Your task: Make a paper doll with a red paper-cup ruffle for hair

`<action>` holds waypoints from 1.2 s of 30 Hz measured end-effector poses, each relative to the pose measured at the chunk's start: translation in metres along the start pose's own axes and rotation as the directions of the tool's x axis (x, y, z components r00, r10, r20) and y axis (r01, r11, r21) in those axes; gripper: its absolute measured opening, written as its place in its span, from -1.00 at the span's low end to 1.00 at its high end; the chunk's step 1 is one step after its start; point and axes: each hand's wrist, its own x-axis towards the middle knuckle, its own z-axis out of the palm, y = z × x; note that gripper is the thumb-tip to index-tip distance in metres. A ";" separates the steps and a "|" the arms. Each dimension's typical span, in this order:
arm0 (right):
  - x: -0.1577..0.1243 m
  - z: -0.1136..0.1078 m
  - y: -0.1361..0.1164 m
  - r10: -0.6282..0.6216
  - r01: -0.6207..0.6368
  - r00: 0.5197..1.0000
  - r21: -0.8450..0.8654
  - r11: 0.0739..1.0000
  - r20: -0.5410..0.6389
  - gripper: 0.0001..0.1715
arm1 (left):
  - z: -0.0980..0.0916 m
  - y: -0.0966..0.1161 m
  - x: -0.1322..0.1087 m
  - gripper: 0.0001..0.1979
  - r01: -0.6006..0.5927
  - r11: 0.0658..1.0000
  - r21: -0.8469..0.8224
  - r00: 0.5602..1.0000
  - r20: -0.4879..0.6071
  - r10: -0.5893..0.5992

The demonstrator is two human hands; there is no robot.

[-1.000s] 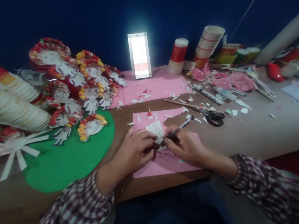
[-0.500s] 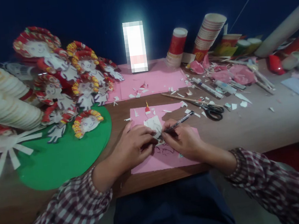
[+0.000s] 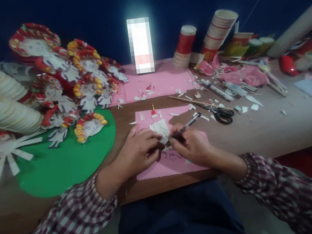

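A small white paper piece (image 3: 160, 128) with dark lines on it lies on a pink sheet (image 3: 151, 170) at the table's front edge. My right hand (image 3: 192, 145) is closed round a dark pen (image 3: 184, 128), its tip down at the paper's lower right part. My left hand (image 3: 141, 149) rests at the paper's left side, its bent fingertips pressing on the edge. A small red and white scrap (image 3: 153, 112) lies just above the paper. Dark pen marks show on the pink sheet below it.
Paper dolls (image 3: 87, 95) stand at the left by a green round sheet (image 3: 66, 173). Black-handled scissors (image 3: 222, 116), a thin stick (image 3: 185, 99) and scraps lie right of centre. Behind are stacked paper cups (image 3: 219, 29), pink sheets (image 3: 163, 83) and a bright blurred-out screen (image 3: 140, 45).
The view has tilted very slightly. Both hands and the pen are almost where they were, over the same white paper.
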 end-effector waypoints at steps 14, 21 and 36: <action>0.000 -0.001 0.000 0.003 -0.003 0.999 0.013 1.000 0.032 -0.94 | 0.000 0.000 0.000 -0.84 -0.002 1.000 0.009 1.000 -0.014 0.003; -0.001 -0.001 -0.002 0.006 -0.007 0.999 0.025 1.000 0.032 -0.95 | -0.001 0.002 0.000 -0.83 -0.002 1.000 0.021 1.000 -0.011 0.003; -0.002 -0.001 -0.005 0.008 -0.007 0.999 0.022 1.000 -0.036 -0.95 | -0.002 0.001 -0.001 -0.85 -0.021 0.998 0.051 1.000 0.014 0.020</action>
